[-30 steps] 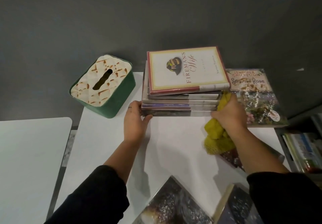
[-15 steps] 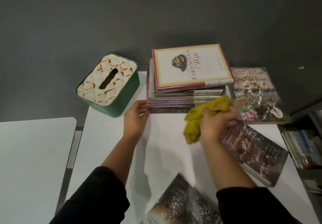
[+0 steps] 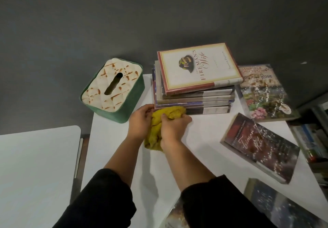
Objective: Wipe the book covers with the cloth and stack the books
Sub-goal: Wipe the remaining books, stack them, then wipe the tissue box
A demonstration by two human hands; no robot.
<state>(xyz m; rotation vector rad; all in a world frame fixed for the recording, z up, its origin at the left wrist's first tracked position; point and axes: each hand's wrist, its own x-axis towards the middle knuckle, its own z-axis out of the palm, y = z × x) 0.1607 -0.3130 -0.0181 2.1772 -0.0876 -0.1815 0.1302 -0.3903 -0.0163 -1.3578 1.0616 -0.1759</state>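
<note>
Yellow crumpled cloth (image 3: 160, 126) | right hand (image 3: 173, 130) fingers grip it | left hand (image 3: 140, 121) fingers touch stack (image 3: 193, 92)

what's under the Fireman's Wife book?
The cream, red-bordered hardcover book tops a stack of about five more books, spines showing. Their covers are hidden; a crumpled yellow cloth masks the lowest spine's left end.

The top book (image 3: 199, 68) on my stack (image 3: 193, 101) has a cream cover that says "THE FIREMAN'S Wife", and the small name along its edge is too blurry for me to read. The flowery book (image 3: 264, 92) lying next to the stack says "JENNIFER" at the top and a word ending in "Rose" under it, but shiny glare hides the rest. The dark red book (image 3: 259, 146) near my right arm says "Timon of" in curly letters, with tiny words I can't make out.
</note>
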